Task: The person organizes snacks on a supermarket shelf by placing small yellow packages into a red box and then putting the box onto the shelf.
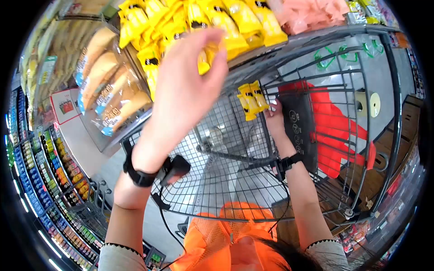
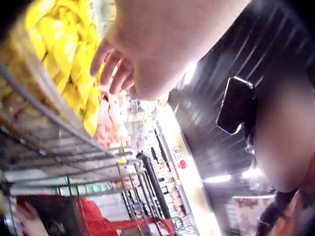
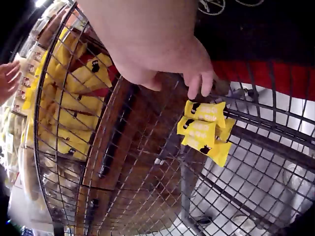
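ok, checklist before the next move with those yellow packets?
1. Right hand grip on the held packets: ok, fingers pinch their top edge.
2. Held packets over the cart: ok, hanging above its mesh, not touching it.
3. Mesh below them bare: ok.
4. Left hand free: ok, fingers straight at the shelf packets, nothing gripped.
5. Count of held packets: cannot tell; at least three show in the right wrist view.
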